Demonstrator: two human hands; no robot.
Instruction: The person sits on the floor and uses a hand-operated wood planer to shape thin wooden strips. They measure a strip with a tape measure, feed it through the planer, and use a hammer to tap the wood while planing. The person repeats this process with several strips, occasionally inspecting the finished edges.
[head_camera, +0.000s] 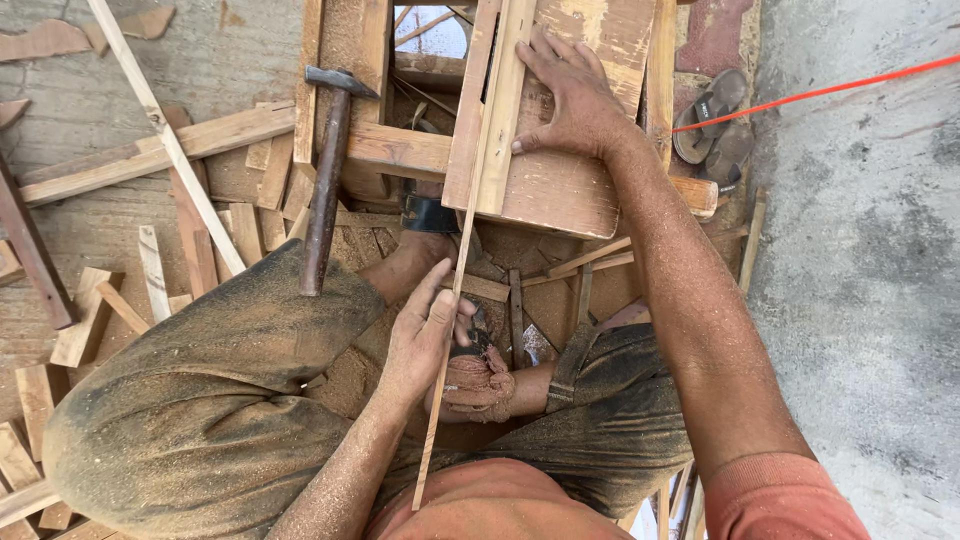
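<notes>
Left hand (428, 335) hides its strip (452, 305) grip (fingers unseen).

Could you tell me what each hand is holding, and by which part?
Left hand pinches the thin wooden strip near its middle; right hand presses flat on the wooden board.

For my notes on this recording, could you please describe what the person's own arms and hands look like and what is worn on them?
Both hands are bare, with no gloves, rings or watch visible. The left hand and right hand are dusted with fine sawdust, as are both forearms. The right upper arm ends in a short salmon-orange sleeve.
</notes>
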